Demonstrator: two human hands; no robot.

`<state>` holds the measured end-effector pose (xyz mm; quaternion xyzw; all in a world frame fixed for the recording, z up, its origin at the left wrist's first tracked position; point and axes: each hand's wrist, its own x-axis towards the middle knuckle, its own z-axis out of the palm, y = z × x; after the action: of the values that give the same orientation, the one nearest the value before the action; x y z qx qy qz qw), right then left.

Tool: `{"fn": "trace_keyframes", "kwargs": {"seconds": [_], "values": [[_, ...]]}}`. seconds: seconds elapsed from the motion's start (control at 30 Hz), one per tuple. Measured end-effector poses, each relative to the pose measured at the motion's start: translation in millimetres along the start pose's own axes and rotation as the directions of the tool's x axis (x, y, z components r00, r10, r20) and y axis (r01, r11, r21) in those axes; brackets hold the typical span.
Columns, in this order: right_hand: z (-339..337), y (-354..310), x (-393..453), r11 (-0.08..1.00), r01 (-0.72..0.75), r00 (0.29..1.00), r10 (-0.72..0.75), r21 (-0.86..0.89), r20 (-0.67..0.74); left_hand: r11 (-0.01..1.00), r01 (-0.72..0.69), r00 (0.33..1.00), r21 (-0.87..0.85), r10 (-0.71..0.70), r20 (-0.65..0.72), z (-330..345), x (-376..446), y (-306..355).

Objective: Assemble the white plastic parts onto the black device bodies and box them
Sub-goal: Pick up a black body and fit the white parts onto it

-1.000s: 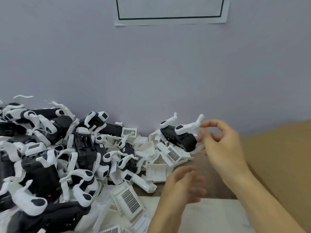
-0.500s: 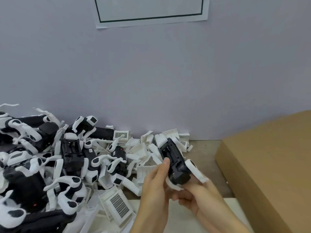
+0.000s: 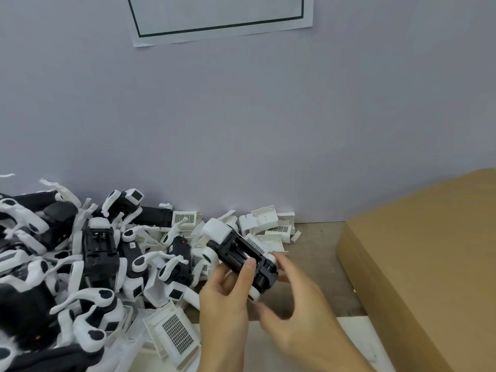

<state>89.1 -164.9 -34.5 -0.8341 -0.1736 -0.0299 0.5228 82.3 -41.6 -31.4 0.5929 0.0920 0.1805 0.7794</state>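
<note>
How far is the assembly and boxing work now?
Done: many devices in the pile already carry white parts. In hand: the left hand grips one black device; the right hand is blurred beside it. Left: loose white parts, and boxing; the cardboard box looks closed.

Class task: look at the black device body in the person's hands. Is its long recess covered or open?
Open. The black device body faces up with its recess bare; the left hand grips it, thumb across the edge.
</note>
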Motion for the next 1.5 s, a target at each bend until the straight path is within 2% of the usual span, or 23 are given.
{"fn": "trace_keyframes", "kwargs": {"seconds": [0.1,0.23,0.37,0.5,0.67,0.83,0.93,1.0,1.1,1.23,1.33,1.5], "values": [[10,0,2,0.995,-0.039,0.998,0.034,-0.087,-0.06,0.999,0.039,0.998,-0.035,-0.038,0.045,4,-2,0],[7,-1,4,0.985,-0.018,0.993,-0.003,-0.173,-0.118,0.995,0.006,0.994,0.095,-0.016,0.104,4,-3,-3],[9,-2,4,0.984,-0.102,0.994,0.094,-0.143,-0.061,0.977,-0.032,0.994,0.212,0.008,0.11,2,-3,-5],[9,-3,3,0.986,-0.146,0.985,0.138,-0.08,-0.105,0.962,-0.067,0.989,0.264,0.029,0.142,5,-6,-3],[5,-6,4,0.982,-0.111,0.99,0.097,-0.151,-0.101,0.971,-0.065,0.994,0.228,0.043,0.1,6,-6,-2],[0,-10,3,0.997,-0.058,0.998,0.057,-0.046,-0.03,0.957,-0.119,0.987,0.265,0.086,0.133,5,-6,-4],[-3,-9,3,1.0,0.019,0.999,-0.018,-0.019,0.041,0.941,-0.174,0.982,0.289,0.145,0.118,3,-3,-5],[-7,-5,4,0.998,0.068,0.998,-0.068,-0.004,0.0,0.927,-0.21,0.976,0.311,0.18,0.12,1,-2,-6],[-14,5,6,0.987,0.04,0.993,-0.022,0.157,-0.116,0.869,-0.282,0.958,0.407,0.231,0.169,0,-2,-8],[-10,5,8,0.898,-0.027,0.994,0.071,0.439,-0.083,0.778,-0.35,0.93,0.521,0.222,0.294,0,-6,-11],[-2,3,10,0.842,-0.062,0.977,0.161,0.536,-0.139,0.651,-0.425,0.903,0.629,0.255,0.346,-2,-7,-11],[-4,2,14,0.766,-0.042,0.952,0.225,0.642,-0.206,0.488,-0.517,0.856,0.703,0.305,0.418,0,-13,-4]]}}
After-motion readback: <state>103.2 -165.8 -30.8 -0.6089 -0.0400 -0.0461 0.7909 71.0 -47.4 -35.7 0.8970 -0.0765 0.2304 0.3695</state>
